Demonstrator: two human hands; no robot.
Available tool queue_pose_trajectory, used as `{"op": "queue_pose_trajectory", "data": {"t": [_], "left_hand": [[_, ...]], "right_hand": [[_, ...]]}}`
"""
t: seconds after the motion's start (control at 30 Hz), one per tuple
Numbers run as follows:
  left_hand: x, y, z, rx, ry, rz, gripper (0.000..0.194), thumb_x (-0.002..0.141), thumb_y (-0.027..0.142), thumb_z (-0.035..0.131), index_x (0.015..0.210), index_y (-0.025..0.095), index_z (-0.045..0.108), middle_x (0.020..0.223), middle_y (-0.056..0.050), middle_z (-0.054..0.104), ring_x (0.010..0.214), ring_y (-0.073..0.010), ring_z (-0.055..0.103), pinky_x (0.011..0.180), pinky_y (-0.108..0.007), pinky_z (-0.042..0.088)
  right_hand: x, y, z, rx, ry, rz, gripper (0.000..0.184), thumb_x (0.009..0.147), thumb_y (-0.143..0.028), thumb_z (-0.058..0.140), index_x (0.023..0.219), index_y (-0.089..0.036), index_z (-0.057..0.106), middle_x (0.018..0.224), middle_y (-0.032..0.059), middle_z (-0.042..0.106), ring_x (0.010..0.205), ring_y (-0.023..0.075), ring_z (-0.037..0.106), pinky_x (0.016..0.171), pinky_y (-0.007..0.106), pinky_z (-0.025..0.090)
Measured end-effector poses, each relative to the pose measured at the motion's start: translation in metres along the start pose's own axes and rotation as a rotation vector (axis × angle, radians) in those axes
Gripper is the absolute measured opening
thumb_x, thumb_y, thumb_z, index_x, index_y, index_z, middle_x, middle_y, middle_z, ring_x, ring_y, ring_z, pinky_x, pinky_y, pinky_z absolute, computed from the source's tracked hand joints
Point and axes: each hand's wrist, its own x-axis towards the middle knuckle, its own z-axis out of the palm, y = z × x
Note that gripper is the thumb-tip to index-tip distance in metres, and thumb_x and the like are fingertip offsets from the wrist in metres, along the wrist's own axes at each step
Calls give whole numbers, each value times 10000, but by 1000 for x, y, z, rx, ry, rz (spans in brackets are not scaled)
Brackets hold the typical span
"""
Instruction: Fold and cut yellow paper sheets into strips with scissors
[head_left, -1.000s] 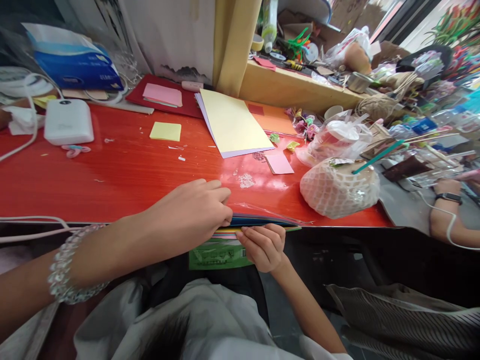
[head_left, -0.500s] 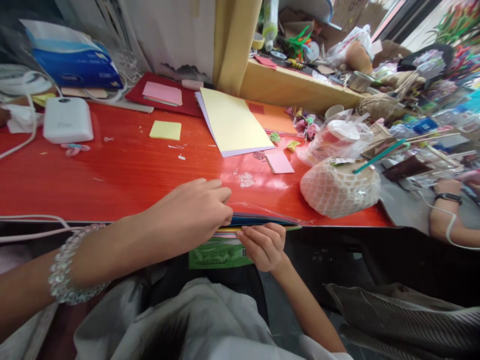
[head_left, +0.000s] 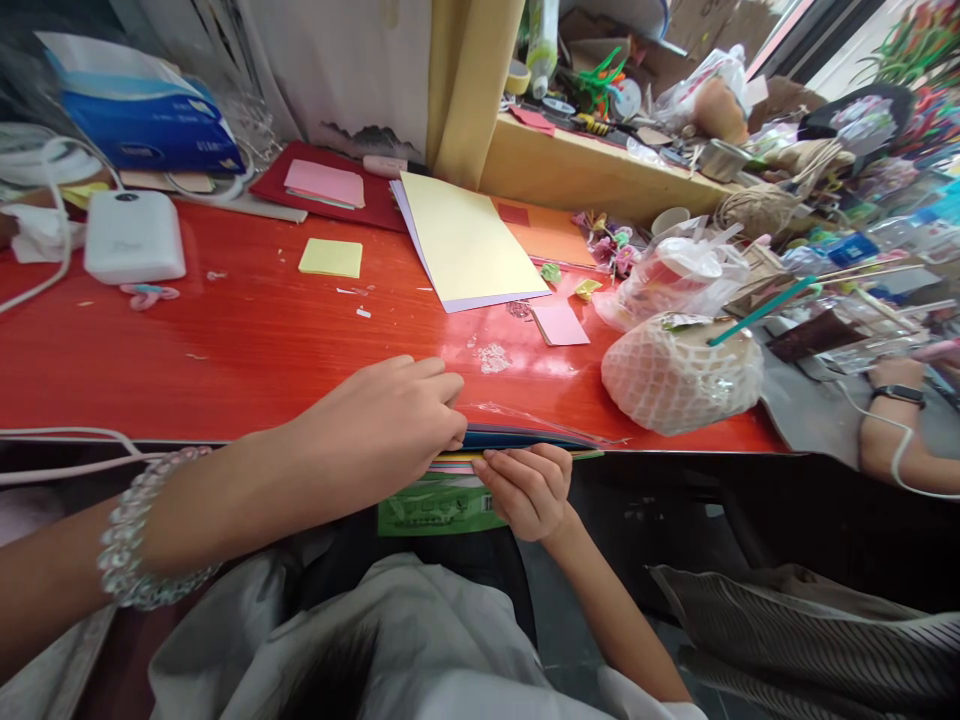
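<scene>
A green pack of coloured paper [head_left: 439, 508] stands at the table's front edge, with yellow, pink and blue sheet edges showing along its top beneath a clear plastic flap. My right hand [head_left: 529, 490] is closed, thumb and fingers pinching the pack's top edge from the near side. Reaching across from the left, my left hand [head_left: 401, 415] is closed over the pack's upper left part; its fingertips are hidden, and a clear bead bracelet [head_left: 146, 530] circles the wrist. Beyond the hands lie a pale yellow sheet [head_left: 469, 240] and a small yellow paper square [head_left: 330, 258].
A netted coconut [head_left: 675, 380] with a teal straw stands at right. Pink squares [head_left: 561, 324] lie nearby. At left are a white power bank [head_left: 133, 238] and a blue tissue pack [head_left: 146, 115]. A co-worker's wrist with a black watch [head_left: 898, 394] shows at far right.
Both hands keep the same hold on the pack. Only a very slight shift of the whole view shows.
</scene>
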Motion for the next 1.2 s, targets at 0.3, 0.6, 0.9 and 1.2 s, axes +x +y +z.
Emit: {"op": "queue_pose_trajectory", "data": {"t": [0.3,0.6,0.9,1.2], "left_hand": [[0,1,-1,16,-11,-12,197,793,134,591,613,202,633,672,-27,538,637,-180,395,554,-308,223],[0,2,0,43,-32,-8,216,812,139,562,614,191,630,685,-32,556,644,-182,416,557,-316,246],[2,1,2,55,-9,22,230,822,153,548,608,183,628,671,-35,561,639,-183,440,561,-319,277],[0,-2,4,60,-13,24,234,838,154,524,629,175,627,686,-40,561,646,-179,450,569,-316,287]], "right_hand": [[1,0,-1,6,-17,17,185,873,-126,534,764,-214,655,779,-2,670,749,95,570,718,246,418],[3,0,-3,23,-45,23,120,875,-131,538,814,-164,636,774,15,689,766,105,599,709,257,429],[3,0,-1,40,-60,25,156,876,-115,513,798,-176,634,839,24,706,857,110,632,748,256,416],[2,1,-2,19,-78,14,166,877,-126,506,791,-206,624,830,-4,705,802,93,615,729,248,396]]}}
